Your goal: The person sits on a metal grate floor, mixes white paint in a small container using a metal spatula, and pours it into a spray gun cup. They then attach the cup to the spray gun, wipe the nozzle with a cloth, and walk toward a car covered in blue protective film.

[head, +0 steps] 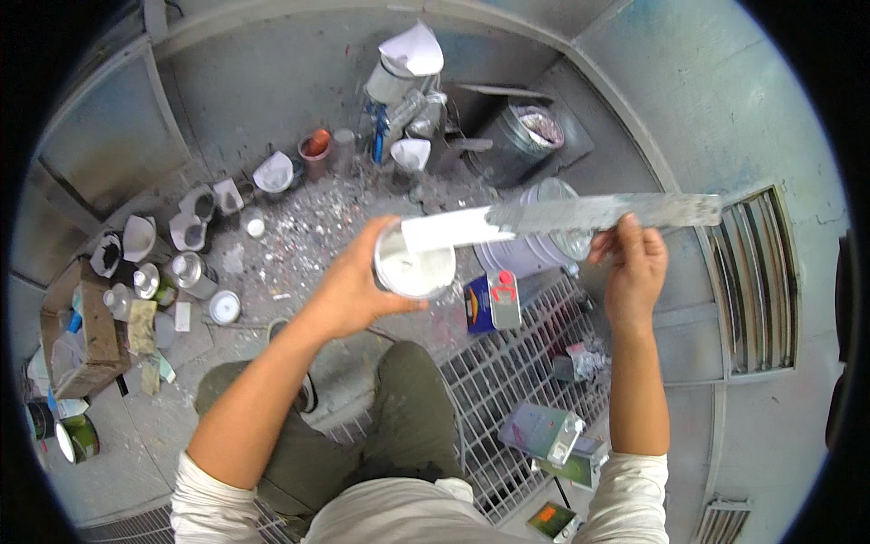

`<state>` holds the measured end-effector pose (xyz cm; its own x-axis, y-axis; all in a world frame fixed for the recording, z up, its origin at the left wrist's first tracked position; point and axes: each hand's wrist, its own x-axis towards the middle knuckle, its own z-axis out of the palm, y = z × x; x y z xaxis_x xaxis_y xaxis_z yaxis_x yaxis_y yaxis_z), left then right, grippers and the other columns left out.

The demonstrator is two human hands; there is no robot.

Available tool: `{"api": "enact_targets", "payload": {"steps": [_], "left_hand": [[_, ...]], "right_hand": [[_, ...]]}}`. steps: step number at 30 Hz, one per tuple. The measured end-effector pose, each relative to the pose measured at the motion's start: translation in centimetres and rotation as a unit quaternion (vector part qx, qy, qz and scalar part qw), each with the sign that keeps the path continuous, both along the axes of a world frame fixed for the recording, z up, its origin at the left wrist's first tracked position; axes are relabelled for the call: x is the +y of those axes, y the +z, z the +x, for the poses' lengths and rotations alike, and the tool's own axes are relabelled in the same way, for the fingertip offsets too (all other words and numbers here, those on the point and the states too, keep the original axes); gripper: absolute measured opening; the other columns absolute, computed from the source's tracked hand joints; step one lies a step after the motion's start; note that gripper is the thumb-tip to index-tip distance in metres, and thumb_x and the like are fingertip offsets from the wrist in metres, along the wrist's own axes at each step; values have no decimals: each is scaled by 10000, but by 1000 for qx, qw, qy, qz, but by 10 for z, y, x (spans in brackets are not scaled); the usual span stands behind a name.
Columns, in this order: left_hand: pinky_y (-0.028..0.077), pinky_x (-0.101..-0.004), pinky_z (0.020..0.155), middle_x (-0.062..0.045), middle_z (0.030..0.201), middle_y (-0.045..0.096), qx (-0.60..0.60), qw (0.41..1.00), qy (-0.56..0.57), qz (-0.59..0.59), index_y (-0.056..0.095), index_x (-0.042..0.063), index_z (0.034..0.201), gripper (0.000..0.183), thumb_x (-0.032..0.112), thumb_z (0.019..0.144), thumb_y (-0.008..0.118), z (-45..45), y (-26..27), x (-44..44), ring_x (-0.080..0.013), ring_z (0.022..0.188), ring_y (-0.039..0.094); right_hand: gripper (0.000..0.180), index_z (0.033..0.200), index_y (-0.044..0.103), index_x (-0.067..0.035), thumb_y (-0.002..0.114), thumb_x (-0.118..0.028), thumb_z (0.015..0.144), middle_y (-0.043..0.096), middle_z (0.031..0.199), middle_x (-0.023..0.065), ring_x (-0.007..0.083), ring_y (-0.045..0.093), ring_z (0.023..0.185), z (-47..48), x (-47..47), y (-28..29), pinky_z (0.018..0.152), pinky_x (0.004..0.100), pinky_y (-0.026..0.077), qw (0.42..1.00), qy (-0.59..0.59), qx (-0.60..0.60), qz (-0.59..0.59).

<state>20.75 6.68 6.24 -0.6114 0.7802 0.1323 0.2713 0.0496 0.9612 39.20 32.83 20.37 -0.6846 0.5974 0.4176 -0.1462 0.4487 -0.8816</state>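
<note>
A clear plastic cup (416, 275) holding white paint is gripped by my left hand (357, 279), fingers and thumb around its side. My right hand (632, 265) pinches a long flat metal stirring stick (564, 212) near its far right end. The stick lies nearly level across the view. Its left part is coated in wet white, and that end is over the rim of the cup. Beyond the stick, partly covered by it, is a large pale plastic bucket (516, 253). A blue and grey rectangular can (493, 301) stands on the floor right of the cup.
Used cups and paper strainers (273, 173) line the wall. Left are metal cans (194, 274) and a cardboard box (85, 333). A floor grate (489, 381) carries rectangular cans (540, 432). A lined waste bin (506, 146) stands behind. Paint chips litter the floor.
</note>
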Motion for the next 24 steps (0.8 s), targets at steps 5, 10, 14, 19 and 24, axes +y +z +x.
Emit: {"api": "enact_targets", "payload": {"steps": [5,10,14,19,24], "left_hand": [[450,-412,1112,-213,1383,604,-5,1000,13,15,426,48,1469,1021,213,626,978,-4,0,7,-340,1319,576],[461,-406,1102,-207,1347,633,-9,1000,16,12,432,26,1458,993,211,641,966,-5,-1,8,-326,1286,603],[470,-400,1094,-200,1345,637,1,1000,18,-2,437,36,1456,988,233,644,965,-6,-4,8,-322,1279,610],[464,-408,1103,-211,1358,624,7,1000,24,2,457,32,1448,995,257,624,967,-10,-10,8,-341,1277,607],[413,-432,1155,-221,1483,485,80,994,65,-21,463,29,1466,1029,300,611,968,-14,-14,6,-364,1392,487]], "right_hand": [[294,917,629,13,606,-239,1068,708,789,166,193,645,624,10,4,32,590,312,518,992,20,94,77],[284,957,645,47,554,-192,1079,701,800,207,258,659,640,19,2,54,576,345,526,971,64,154,169],[296,963,662,44,539,-197,1083,715,828,221,277,672,654,23,1,72,589,372,542,953,92,170,232],[313,1063,705,13,486,-208,1094,736,854,251,289,703,674,31,8,97,614,387,560,929,133,159,307],[326,1044,705,1,461,-214,1072,737,849,262,317,717,691,37,12,116,638,404,579,923,147,163,315]]}}
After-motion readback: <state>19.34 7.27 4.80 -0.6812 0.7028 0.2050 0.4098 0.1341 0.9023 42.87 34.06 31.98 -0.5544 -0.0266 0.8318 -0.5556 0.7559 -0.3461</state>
